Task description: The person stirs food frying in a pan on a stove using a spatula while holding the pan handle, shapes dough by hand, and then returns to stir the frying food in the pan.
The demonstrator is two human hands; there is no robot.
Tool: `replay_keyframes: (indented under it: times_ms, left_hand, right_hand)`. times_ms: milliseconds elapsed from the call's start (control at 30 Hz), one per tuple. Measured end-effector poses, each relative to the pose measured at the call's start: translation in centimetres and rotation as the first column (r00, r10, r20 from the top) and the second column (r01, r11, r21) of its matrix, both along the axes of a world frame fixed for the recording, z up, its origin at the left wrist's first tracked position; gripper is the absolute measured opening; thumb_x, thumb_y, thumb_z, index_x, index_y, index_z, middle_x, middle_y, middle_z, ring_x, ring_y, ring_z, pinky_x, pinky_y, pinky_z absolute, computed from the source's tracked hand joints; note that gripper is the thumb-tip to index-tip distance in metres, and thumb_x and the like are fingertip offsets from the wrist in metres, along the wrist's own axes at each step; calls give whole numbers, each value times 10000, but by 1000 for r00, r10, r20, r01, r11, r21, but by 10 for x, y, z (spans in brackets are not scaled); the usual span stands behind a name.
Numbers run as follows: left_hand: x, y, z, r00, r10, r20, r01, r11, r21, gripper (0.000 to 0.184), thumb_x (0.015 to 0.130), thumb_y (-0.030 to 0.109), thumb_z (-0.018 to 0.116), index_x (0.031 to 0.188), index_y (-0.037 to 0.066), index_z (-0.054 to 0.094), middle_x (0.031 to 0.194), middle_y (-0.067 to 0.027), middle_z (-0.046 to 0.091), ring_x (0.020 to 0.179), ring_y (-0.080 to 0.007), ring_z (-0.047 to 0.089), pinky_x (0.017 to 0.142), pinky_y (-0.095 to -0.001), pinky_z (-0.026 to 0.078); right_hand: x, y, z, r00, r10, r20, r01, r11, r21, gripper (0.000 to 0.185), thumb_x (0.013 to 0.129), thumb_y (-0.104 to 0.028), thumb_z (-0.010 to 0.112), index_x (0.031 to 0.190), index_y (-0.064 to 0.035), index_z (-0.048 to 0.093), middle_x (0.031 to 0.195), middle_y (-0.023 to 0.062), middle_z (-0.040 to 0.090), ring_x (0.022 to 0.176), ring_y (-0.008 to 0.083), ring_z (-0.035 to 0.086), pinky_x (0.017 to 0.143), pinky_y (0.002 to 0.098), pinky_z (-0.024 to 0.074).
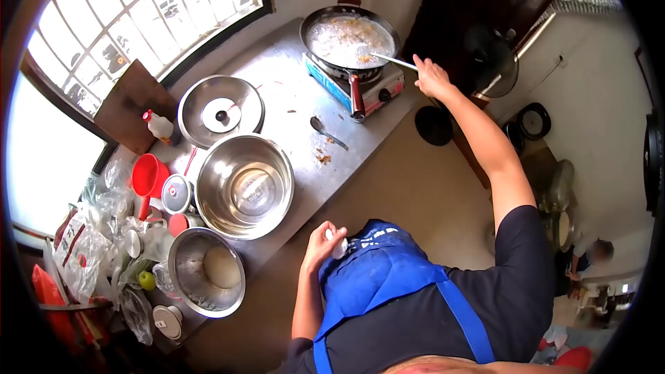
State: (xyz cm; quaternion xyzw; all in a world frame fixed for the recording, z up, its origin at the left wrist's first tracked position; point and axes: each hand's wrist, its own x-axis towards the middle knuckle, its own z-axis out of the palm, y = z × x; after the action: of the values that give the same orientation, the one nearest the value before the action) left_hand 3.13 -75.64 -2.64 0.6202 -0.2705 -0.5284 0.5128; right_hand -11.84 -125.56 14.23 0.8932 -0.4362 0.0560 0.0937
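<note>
My right hand (433,77) is closed around the long metal handle of a cooking utensil (393,60). The utensil's head is sunk in the bubbling, foamy contents of a wok (309,25), so its shape is hidden. Pale yellowish pieces show in the foam. Beneath the wok is a portable gas stove (388,91) with a blue side. My left hand (323,244) is held in front of my blue apron (395,263), its fingers closed on a small white object (338,246), perhaps a crumpled tissue.
On the metal counter (305,159) lie a spoon (327,131) and brown scraps (323,159). Leftward stand a large steel bowl (273,208), a smaller bowl (183,270) holding something pale, a lid (194,97) and a red dipper (147,173). A person (589,260) is far right.
</note>
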Motion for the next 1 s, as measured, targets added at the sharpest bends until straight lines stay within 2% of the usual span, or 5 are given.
replay_keyframes:
  times_ms: [33,167,433,600,1000]
  left_hand:
    - [6,8,-21,986,-47,160,59,996,-72,210,952,154,706,869,82,527,758,-3,607,675,-76,572,574,-244,465]
    - [-3,19,14,910,211,-357,-212,977,37,175,957,11,640,1101,29,541,852,-76,683,704,-164,662,655,-295,574]
    - [-37,6,7,906,423,-33,-419,904,87,305,927,189,749,1179,36,668,757,1,649,655,-69,596,573,-220,453]
    - [-77,-5,9,789,613,-45,-601,784,153,224,963,209,715,1115,47,685,699,36,589,565,-40,503,500,-206,383]
    - [-125,-23,-16,803,538,256,-578,808,116,229,950,249,721,1049,43,721,751,44,632,636,-38,528,570,-222,428]
  right_hand:
    - [3,-13,-10,999,34,-39,-33,999,32,697,866,-121,674,1503,-79,394,1149,229,602,1095,423,611,920,510,505]
    - [13,-2,3,995,96,27,-95,995,-35,346,834,-13,586,1173,-35,519,1030,250,641,941,478,650,826,554,524]
    - [-12,-45,52,974,26,227,-87,961,261,200,793,-149,760,950,-26,752,933,196,727,913,364,698,822,426,553]
    - [-28,-63,82,899,-182,399,-163,706,689,187,913,-101,655,784,32,687,636,51,618,484,100,537,416,260,421]
    - [23,-108,34,780,-350,518,-378,397,837,120,943,-84,629,991,11,684,741,15,643,548,46,515,415,202,376]
